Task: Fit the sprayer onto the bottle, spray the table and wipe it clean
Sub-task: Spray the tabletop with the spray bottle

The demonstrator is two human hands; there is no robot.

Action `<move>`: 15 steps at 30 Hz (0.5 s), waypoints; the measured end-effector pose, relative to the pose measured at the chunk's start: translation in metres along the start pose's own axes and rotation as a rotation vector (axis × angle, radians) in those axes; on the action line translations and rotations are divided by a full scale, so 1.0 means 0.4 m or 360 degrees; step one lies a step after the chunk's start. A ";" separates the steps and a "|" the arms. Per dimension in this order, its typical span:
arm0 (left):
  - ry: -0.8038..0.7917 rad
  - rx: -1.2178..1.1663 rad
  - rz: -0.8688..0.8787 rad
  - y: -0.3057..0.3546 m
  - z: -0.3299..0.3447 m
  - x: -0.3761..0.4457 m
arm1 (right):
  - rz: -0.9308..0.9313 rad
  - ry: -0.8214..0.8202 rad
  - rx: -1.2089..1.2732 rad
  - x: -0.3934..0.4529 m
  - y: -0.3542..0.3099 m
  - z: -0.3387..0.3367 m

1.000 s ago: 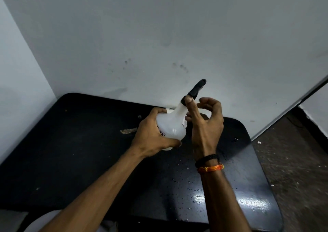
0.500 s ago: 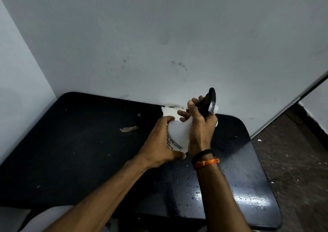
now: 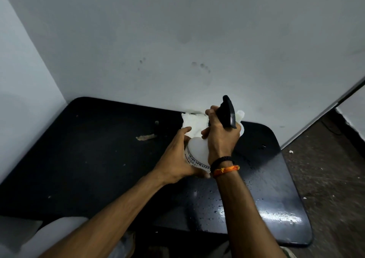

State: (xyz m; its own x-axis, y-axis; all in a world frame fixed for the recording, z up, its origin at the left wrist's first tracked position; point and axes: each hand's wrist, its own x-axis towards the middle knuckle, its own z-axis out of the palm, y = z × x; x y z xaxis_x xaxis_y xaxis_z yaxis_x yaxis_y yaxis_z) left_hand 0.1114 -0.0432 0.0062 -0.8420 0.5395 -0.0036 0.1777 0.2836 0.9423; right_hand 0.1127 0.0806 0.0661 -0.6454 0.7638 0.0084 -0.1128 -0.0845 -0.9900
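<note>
A white translucent bottle (image 3: pixel 196 151) with black lettering is held above the black table (image 3: pixel 94 159). My left hand (image 3: pixel 175 159) grips the bottle's lower body from the left. My right hand (image 3: pixel 220 137) is wrapped round the black sprayer head (image 3: pixel 228 112) at the bottle's neck. The neck joint is hidden behind my right hand. A crumpled white cloth (image 3: pixel 192 121) lies on the table by the wall, just behind the bottle.
Water droplets speckle the table's right half (image 3: pixel 262 204). A small pale scrap (image 3: pixel 146 137) lies on the table left of the bottle. White walls close in behind and on the left. Bare floor (image 3: pixel 325 178) lies to the right.
My right hand went from loose fingers at the neck to a full grip on the sprayer head. The sprayer head has turned, and the bottle has shifted a little to the right.
</note>
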 end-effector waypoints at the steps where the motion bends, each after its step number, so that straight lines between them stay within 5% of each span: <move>1: -0.0054 0.0012 -0.0018 -0.007 -0.006 0.002 | -0.0035 -0.0041 -0.0082 0.001 0.000 -0.004; 7: -0.0257 0.0226 -0.0087 -0.077 -0.095 0.015 | -0.0106 -0.0417 -0.0463 0.011 0.004 -0.044; 15: -0.0081 0.1429 0.0242 -0.254 -0.206 -0.039 | -0.0061 -0.0797 -0.0877 0.019 0.026 -0.085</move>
State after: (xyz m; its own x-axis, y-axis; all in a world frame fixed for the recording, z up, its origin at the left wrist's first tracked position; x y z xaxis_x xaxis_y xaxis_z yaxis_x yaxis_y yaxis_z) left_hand 0.0644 -0.1455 -0.0617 -0.7574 0.6498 0.0643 0.6325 0.7056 0.3193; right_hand 0.1321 0.1074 0.0511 -0.9304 0.3658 -0.0231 0.1681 0.3699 -0.9137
